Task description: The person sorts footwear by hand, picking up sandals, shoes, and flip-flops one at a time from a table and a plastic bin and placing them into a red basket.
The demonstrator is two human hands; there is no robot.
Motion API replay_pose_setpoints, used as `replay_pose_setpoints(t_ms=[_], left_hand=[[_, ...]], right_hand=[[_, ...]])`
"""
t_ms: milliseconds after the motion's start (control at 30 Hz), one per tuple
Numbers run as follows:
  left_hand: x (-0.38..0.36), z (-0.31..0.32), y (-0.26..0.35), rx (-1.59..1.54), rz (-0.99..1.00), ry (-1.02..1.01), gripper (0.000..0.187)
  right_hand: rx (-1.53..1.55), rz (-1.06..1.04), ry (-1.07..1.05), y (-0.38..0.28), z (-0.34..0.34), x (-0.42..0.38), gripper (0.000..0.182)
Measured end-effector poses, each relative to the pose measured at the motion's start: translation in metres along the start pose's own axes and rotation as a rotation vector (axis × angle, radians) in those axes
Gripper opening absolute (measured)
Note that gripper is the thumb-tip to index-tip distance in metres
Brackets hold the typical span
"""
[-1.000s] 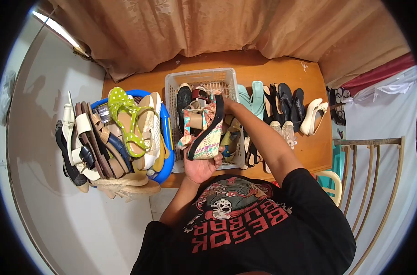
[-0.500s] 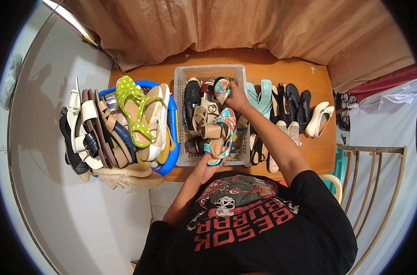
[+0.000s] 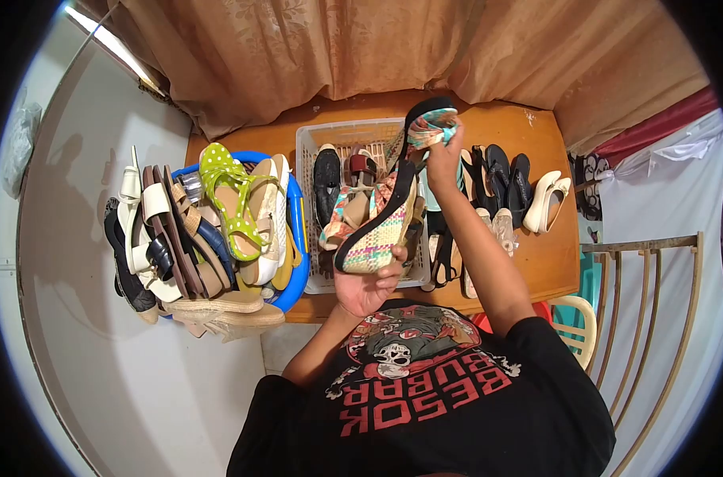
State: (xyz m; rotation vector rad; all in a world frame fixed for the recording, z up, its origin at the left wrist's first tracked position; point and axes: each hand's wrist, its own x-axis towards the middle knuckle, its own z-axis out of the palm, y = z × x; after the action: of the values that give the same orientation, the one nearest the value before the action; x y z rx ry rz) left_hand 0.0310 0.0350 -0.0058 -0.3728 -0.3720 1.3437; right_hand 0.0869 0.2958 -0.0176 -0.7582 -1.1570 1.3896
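Above the plastic basket point(image 3: 304, 163) I hold a pair of wedge sandals with colourful patterned straps. My left hand point(image 3: 363, 291) grips the heel end of one wedge sandal point(image 3: 375, 238), turned on its side so its woven multicoloured wedge and dark sole edge show. My right hand point(image 3: 444, 163) is closed on the other wedge sandal point(image 3: 431, 127), near its turquoise and orange strap; its dark sole is up. Part of this second sandal is hidden behind the first. Inside the basket lie a black shoe point(image 3: 326, 176) and a dark red sandal point(image 3: 363, 164).
Left, a blue-rimmed tub point(image 3: 299, 230) is heaped with footwear, including green polka-dot sandals point(image 3: 233, 203). On the wooden table point(image 3: 548, 262) to the right stand black flip-flops point(image 3: 519, 191) and cream flats point(image 3: 543, 200). A curtain point(image 3: 377, 56) hangs behind; a wooden rack point(image 3: 648, 245) stands at right.
Both patterned sandals have come up out of the basket and been turned to show their sides and soles. My right hand has moved right; the left has changed its hold.
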Motion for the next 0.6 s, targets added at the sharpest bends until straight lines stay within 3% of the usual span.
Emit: replay_pose_setpoints(t_ms=[100, 200, 333, 400, 433, 500, 600], left_hand=[[-0.006, -0.005, 0.001, -0.029, -0.064, -0.081, 0.065], [-0.003, 0.01, -0.003, 0.43, -0.047, 0.066, 0.072], [-0.004, 0.0, 0.007, 1.023, 0.027, 0.037, 0.074], [-0.001, -0.007, 0.01, 0.996, 0.074, 0.16, 0.074], [0.001, -0.008, 0.01, 0.97, 0.089, 0.203, 0.072], [0.002, -0.009, 0.005, 0.892, 0.161, 0.229, 0.071], [0.001, -0.018, 0.012, 0.801, 0.283, 0.23, 0.078]], right_hand=[[-0.216, -0.18, 0.029, -0.027, -0.005, -0.013, 0.05], [-0.48, -0.282, 0.033, -0.051, -0.007, -0.026, 0.072], [-0.624, -0.229, -0.014, -0.066, -0.029, -0.027, 0.07], [-0.685, -0.199, 0.044, -0.077, -0.031, -0.031, 0.066], [-0.527, -0.011, 0.015, -0.073, -0.04, -0.027, 0.067], [-0.648, -0.101, 0.034, -0.062, -0.051, -0.024, 0.065], [-0.456, 0.057, 0.105, -0.046, -0.066, -0.031, 0.06]])
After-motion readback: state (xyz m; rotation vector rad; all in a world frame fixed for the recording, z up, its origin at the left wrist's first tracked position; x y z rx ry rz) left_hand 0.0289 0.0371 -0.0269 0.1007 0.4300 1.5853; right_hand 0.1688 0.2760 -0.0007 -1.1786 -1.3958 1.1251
